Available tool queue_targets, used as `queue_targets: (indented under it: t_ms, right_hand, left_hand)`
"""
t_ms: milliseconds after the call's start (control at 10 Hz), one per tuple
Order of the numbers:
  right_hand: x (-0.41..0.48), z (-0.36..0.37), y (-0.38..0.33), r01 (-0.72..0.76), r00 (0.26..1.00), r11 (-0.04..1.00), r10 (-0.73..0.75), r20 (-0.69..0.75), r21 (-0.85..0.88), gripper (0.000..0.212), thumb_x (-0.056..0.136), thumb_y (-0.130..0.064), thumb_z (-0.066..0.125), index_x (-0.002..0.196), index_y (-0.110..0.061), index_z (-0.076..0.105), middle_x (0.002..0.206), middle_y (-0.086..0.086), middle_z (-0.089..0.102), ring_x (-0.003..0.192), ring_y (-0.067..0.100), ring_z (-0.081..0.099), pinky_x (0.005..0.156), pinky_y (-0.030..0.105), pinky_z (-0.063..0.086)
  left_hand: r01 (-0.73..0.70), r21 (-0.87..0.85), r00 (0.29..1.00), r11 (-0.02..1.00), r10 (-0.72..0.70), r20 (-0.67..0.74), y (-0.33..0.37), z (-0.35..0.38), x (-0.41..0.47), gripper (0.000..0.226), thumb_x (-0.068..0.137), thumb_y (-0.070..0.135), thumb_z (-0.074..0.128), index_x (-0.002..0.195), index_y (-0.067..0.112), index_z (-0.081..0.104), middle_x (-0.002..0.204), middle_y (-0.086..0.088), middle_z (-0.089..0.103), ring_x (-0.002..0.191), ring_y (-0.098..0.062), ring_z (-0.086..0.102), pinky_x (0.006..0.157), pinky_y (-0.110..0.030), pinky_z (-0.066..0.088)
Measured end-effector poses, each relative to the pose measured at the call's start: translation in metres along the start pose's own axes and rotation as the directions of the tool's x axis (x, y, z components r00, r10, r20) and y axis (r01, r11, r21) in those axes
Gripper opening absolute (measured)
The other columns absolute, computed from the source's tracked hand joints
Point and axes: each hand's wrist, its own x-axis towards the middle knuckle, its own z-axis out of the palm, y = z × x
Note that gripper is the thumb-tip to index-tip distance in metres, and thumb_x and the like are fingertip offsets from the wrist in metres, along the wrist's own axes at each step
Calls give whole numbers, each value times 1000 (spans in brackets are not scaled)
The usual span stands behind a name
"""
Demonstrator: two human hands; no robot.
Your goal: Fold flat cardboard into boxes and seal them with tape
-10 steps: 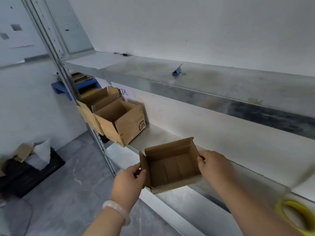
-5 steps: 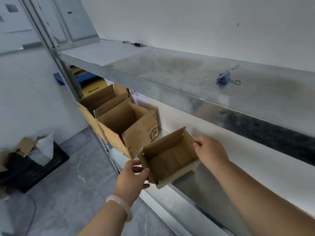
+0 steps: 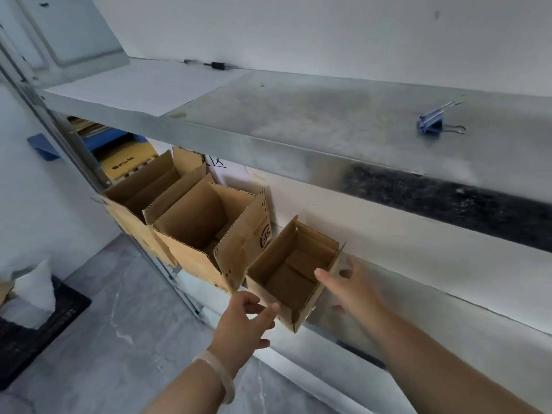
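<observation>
Small folded box (image 3: 286, 279) sits open-topped on lower shelf (image 3: 424, 300) mid-frame, just beside SF-marked box (image 3: 209, 231); L hand (image 3: 245, 321) & R hand (image 3: 354, 289) flank it, fingers loose, gripping nothing; tops unsealed, no tape in view.

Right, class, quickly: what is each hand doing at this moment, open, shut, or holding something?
Left hand: thumb on the small box, fingers curled; grip cannot be told.
Right hand: open, fingers spread beside the small box.
</observation>
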Motion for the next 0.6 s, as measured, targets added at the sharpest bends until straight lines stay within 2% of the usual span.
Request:
queue_targets:
  t_ms: [100, 200, 300, 400, 500, 600]
  right_hand:
    - [0, 27, -1, -42, 996, 995, 34, 85, 87, 51, 87, -25, 72, 128, -33, 41, 113, -4, 59, 103, 19, 61, 84, 43, 59]
    - [18, 45, -3, -4, 1000, 996, 3, 5, 91, 53, 90, -18, 62, 138, -29, 43, 117, 2, 64, 99, 20, 66, 83, 40, 59]
    - [30, 64, -9, 26, 998, 993, -19, -57, 114, 54, 94, -25, 58, 144, -32, 40, 123, 1, 63, 97, 18, 66, 78, 36, 59]
    - [29, 81, -17, 34, 998, 988, -25, -65, 150, 49, 97, -30, 55, 144, -31, 40, 125, 0, 61, 103, 19, 64, 86, 40, 58]
    - [21, 90, -18, 57, 997, 985, -48, -57, 163, 47, 99, -31, 54, 144, -29, 41, 124, -2, 59, 110, 20, 60, 93, 40, 54]
    - [-5, 88, -19, 160, 980, 987, -160, -121, -2, 48, 99, -36, 52, 145, -30, 41, 138, -2, 55, 123, 19, 54, 93, 28, 48]
  left_hand:
    - [-94, 132, 995, 987, 87, 54, -4, -18, 2, 23, 86, 36, 66, 99, 24, 50, 99, 3, 61, 86, -16, 69, 75, -39, 60]
    - [-255, 285, 967, 924, 240, 88, -8, -41, 5, 18, 88, 42, 62, 98, 32, 52, 100, 15, 60, 89, -5, 63, 75, -22, 56]
    - [-417, 412, 908, 810, 388, 157, -1, -65, 9, 17, 87, 47, 59, 101, 39, 52, 107, 24, 56, 97, 7, 55, 69, -1, 42]
    - [-561, 509, 822, 653, 510, 252, 10, -83, 11, 35, 80, 63, 48, 112, 48, 48, 115, 30, 48, 104, 3, 52, 84, -6, 42]
    - [-678, 560, 708, 476, 628, 323, 21, -96, 14, 45, 83, 65, 44, 126, 50, 46, 124, 33, 37, 115, 8, 39, 96, -9, 32]
    - [-752, 592, 591, 289, 693, 413, 30, -98, 18, 49, 92, 53, 50, 138, 40, 43, 138, 26, 38, 126, 7, 29, 106, -14, 21]
